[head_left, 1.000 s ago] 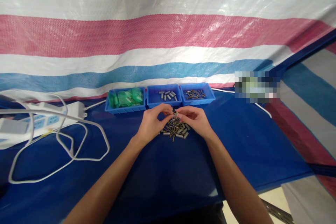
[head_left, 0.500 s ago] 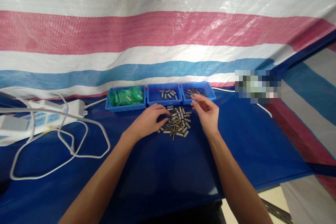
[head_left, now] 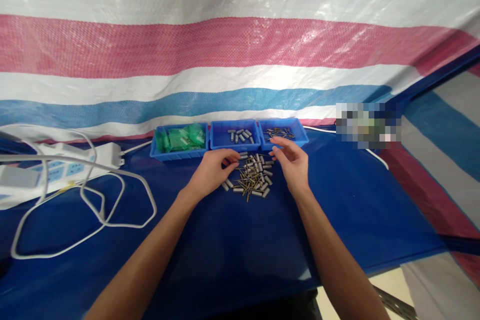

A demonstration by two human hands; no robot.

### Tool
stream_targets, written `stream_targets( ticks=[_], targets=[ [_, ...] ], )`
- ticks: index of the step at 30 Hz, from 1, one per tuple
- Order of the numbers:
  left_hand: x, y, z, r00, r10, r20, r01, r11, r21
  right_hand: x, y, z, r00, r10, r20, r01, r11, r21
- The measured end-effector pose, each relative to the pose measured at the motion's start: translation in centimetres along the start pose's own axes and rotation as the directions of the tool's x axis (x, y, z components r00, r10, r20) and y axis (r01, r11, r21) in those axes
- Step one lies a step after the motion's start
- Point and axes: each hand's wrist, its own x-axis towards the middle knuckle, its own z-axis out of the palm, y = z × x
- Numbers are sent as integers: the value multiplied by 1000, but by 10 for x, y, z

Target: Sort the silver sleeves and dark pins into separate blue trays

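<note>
A heap of small grey metal sleeves and thin brass pins (head_left: 253,178) lies on the blue cloth (head_left: 232,255). My left hand (head_left: 210,172) rests at the heap's left edge. Its fingers are curled together, and whatever is in them is hidden. My right hand (head_left: 295,162) hovers just right of the heap, fingers apart and holding nothing, close to the right blue tray (head_left: 300,136), which holds brass pins. The middle blue tray (head_left: 215,137) holds grey sleeves. The left blue tray (head_left: 154,149) holds green plastic pieces.
A white power strip (head_left: 56,167) with looping white cables (head_left: 112,210) lies at the left. A striped tarp (head_left: 225,45) rises behind the trays. The table's edge runs along the lower right (head_left: 412,255), with another white cable (head_left: 377,156) near it.
My hands were joined over the heap a second ago. They parted: the right reached toward the right tray, then drew back a little, while the left dropped onto the heap's left edge.
</note>
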Motion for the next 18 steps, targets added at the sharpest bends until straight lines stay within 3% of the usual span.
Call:
stream_targets(
  ticks=[4, 10, 13, 18],
  targets=[
    [1, 10, -1, 991, -69, -118, 46, 981, -189, -3, -4, 2, 997, 40, 60, -41, 999, 17],
    [1, 21, 0, 973, -226, -56, 160, 824, -544, -10, -9, 5, 946, 49, 322, -58, 998, 19],
    [1, 23, 1, 957, -286, -57, 198, 779, -595, -14, -11, 8, 895, 64, 442, -82, 996, 21],
    [1, 23, 7, 932, -358, -60, 244, 738, -629, -18, -12, 14, 870, 119, 478, -194, 975, 110]
  ],
)
